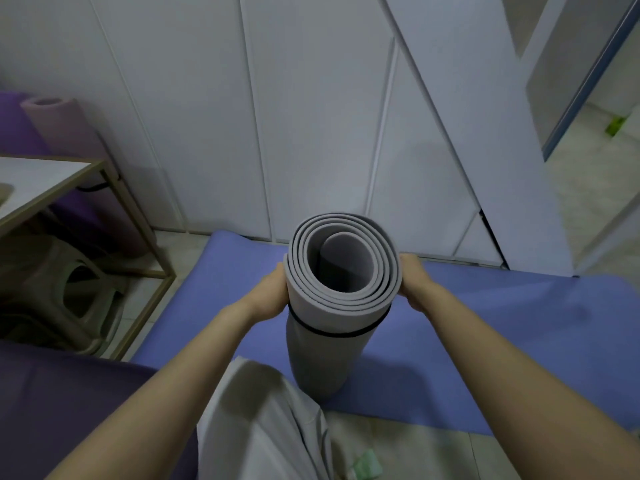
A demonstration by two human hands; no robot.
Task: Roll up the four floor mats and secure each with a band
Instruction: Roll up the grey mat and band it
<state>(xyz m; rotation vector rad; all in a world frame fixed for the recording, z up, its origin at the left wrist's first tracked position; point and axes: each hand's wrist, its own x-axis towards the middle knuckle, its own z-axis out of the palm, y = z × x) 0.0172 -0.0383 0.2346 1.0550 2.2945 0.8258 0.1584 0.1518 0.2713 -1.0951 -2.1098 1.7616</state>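
A grey roll (325,348) of foam mat stands upright at the centre, its open end facing up and showing a loose spiral of four or five smooth layers around a hollow core. A thin black band (341,335) rings it a little below the top rim. Its lower end rests on a flat blue mat (502,341), matte and soft-edged, spread on the pale tiled floor from 9 to 4 o'clock.

The left hand (275,289) clasps the roll's upper rim at 9 o'clock and the right hand (414,282) clasps it at 3 o'clock; the fingers curve round the far side, mostly hidden.

At 10 o'clock a pink roll (65,129) and a purple roll (17,126) lean against white panelled doors, behind a pale surface (38,181) on a thin metal frame. A beige plastic stool (69,292) sits beneath it. A dark purple mat (62,393) lies at 8 o'clock, beside a creased white trouser leg (263,420) at 6.
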